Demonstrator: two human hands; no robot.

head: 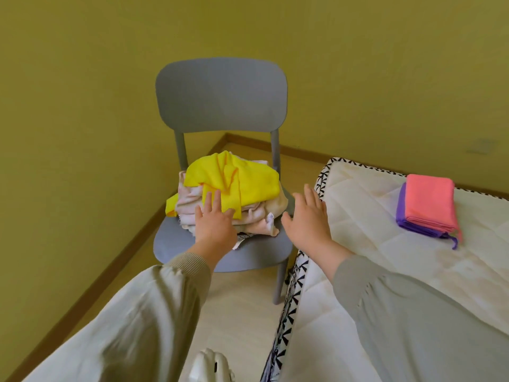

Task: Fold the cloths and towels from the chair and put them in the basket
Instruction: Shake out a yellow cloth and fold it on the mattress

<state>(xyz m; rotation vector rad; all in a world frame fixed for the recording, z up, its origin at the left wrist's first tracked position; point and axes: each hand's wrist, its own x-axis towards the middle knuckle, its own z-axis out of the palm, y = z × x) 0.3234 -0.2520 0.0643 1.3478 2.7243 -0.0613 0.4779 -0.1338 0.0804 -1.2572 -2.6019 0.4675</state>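
Observation:
A grey chair (220, 95) stands in the room's corner with a heap of cloths on its seat. A crumpled yellow cloth (242, 180) lies on top of pale pink towels (256, 216). My left hand (213, 219) is stretched out over the front of the heap, fingers straight, holding nothing. My right hand (307, 216) hovers to the right of the heap, fingers spread, also empty. A folded pink cloth (431, 204) lies on a folded purple cloth (405, 216) on the mattress. A white basket rim (210, 365) shows at the bottom edge.
A white quilted mattress (371, 244) with a black-and-white patterned edge fills the right side, close against the chair. Yellow walls (68, 106) meet behind the chair. Pale floor (248, 299) runs between the chair and me.

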